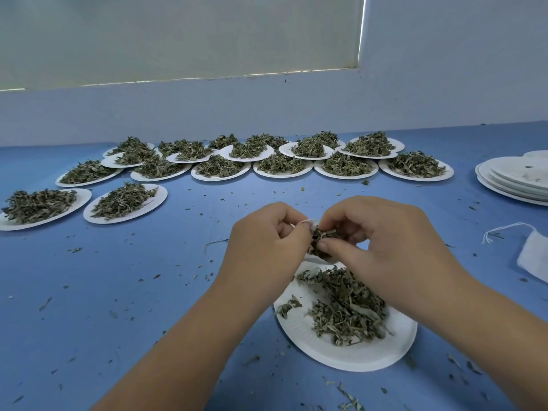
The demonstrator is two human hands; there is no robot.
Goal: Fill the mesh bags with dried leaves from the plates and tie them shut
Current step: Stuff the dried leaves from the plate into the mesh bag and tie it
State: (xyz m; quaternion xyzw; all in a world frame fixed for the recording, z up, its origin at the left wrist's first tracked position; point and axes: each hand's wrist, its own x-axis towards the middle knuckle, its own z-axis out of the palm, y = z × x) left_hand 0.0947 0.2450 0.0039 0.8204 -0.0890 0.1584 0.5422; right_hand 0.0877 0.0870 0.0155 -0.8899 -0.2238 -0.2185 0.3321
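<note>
While pinching the mesh bag (310, 223) open in the left hand (267, 237) above the near-edge plate (350, 358), pressing dried leaves (321, 236) in with the right hand (381, 235), fingertips clamped on them. Not yet tied; many full plates (281, 175) left along the far edge.

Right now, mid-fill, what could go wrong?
Leaves could spill: the right hand stuffs them into the bag near the far rim of the plate, and bits already litter the table. The bag's mouth looks crammed in the left hand, so tying it may be hard.
</note>
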